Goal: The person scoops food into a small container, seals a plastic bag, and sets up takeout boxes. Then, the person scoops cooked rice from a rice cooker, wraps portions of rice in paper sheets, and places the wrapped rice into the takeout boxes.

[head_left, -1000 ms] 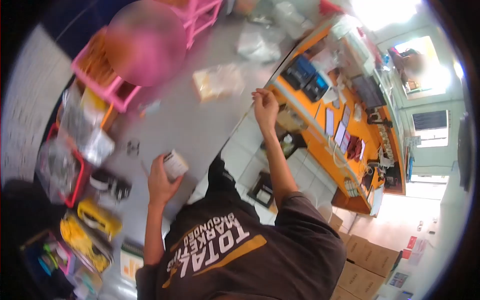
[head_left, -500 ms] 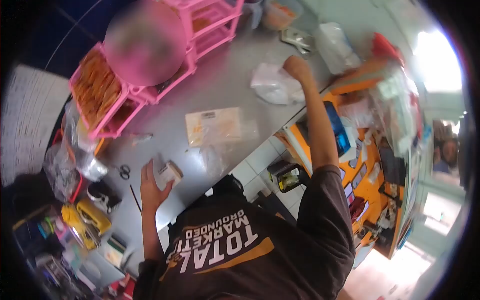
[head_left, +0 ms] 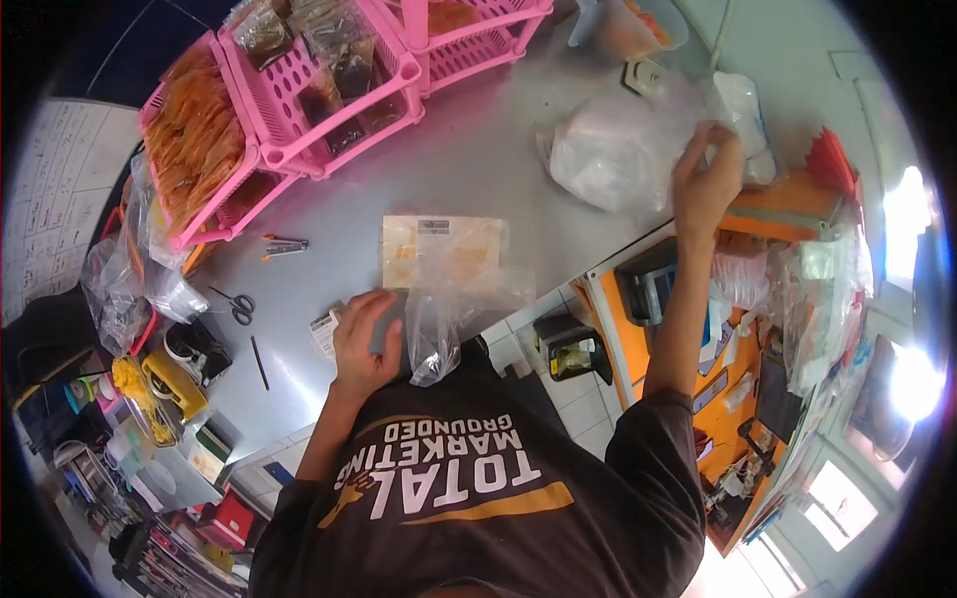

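My right hand point(head_left: 710, 189) is raised at the back right, its fingertips pinched on the thin clear edge of a whitish plastic bag point(head_left: 613, 154). The bag bulges on the grey metal table point(head_left: 469, 159), to the left of that hand. My left hand point(head_left: 367, 344) is low over the table's near edge, its thumb and fingers curved apart with nothing seen between them. Beside it on the left is a small white labelled box point(head_left: 325, 334), partly hidden by the hand. Right of it lies a crumpled clear bag point(head_left: 436, 334), overlapping a flat cream packet with a label point(head_left: 409, 244).
Pink stacked baskets point(head_left: 289, 100) with packed food stand at the back left. Scissors point(head_left: 237, 307), a black pen point(head_left: 259, 362) and a small orange-and-black tool point(head_left: 285, 246) lie on the left. An orange desk point(head_left: 743, 404) is on the right, a black bin point(head_left: 571, 349) below.
My right hand has moved right, and the whitish bag is spread wider beneath its pinch. My left hand has shifted right, away from the small box towards the clear bag. The view has turned.
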